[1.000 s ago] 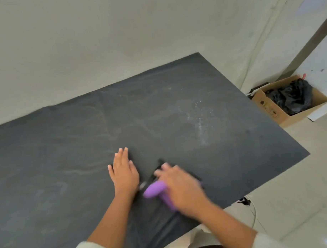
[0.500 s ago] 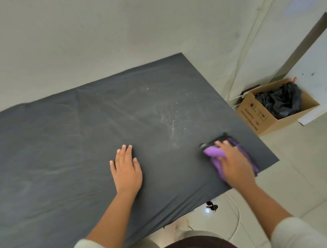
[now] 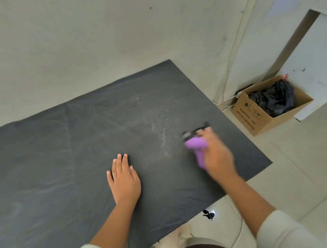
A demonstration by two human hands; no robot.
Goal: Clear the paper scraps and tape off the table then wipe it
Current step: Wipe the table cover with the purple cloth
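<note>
Wiping a dark grey worktop [image 3: 71, 164], a person leans over it with both hands in view. The right hand [image 3: 218, 159], blurred with motion, is clenched around the purple handle of a small brush [image 3: 195, 143] whose black head presses on the cloth-like cover. Just beside the brush, on the side toward the left hand, lies a pale dusting of crumbs and specks [image 3: 161, 124], so the brush seems placed to sweep that patch toward the worktop's edge. The left hand [image 3: 124, 181] lies flat and released, palm down and fingers together, holding nothing; it probably pins the wrinkled cover so it does not bunch under the strokes. No paper scraps or tape can be seen on the worktop, which suggests the clearing part is done and only fine dust and faint streaks remain. On the floor beyond the worktop's far right corner, well apart from it, stands an open cardboard box [image 3: 251, 117] holding a crumpled black plastic bag [image 3: 275, 99], likely the place for rubbish. Cream sleeves show at both wrists near the bottom of the view, and a plain pale wall [image 3: 82, 43] runs along the worktop's far edge
</note>
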